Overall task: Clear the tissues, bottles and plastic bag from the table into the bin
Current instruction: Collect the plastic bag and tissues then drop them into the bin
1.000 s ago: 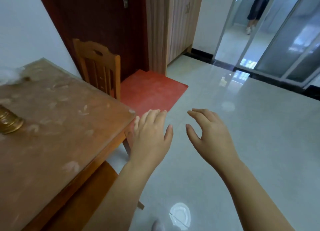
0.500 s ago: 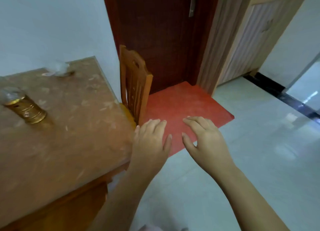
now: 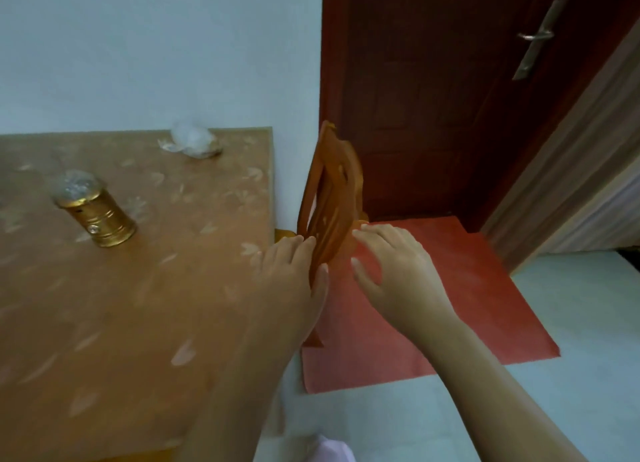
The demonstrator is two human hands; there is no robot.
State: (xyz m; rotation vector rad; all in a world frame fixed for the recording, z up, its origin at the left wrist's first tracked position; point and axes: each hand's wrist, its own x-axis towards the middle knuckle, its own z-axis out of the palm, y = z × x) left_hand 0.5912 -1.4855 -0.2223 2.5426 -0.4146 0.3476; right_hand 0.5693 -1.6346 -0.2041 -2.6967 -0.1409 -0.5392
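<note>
A crumpled clear plastic bag [image 3: 193, 143] lies at the far edge of the table [image 3: 138, 288], against the wall. My left hand [image 3: 291, 274] hovers over the table's right edge with fingers straight, holding nothing. My right hand [image 3: 391, 267] floats beside it over the red mat, fingers loosely spread and empty. Both hands are well short of the bag. No bin, tissue or bottle is visible in the head view.
A gold lantern with a clear dome [image 3: 95, 212] stands on the left of the table. A wooden chair [image 3: 332, 198] is tucked at the table's right side. A red mat [image 3: 433, 305] lies before a dark door [image 3: 450, 98]. White tile floor lies at right.
The view has swung left toward the table, so the bag and lantern now sit nearer the middle. Both hands stay open and empty, now over the table's edge and the chair.
</note>
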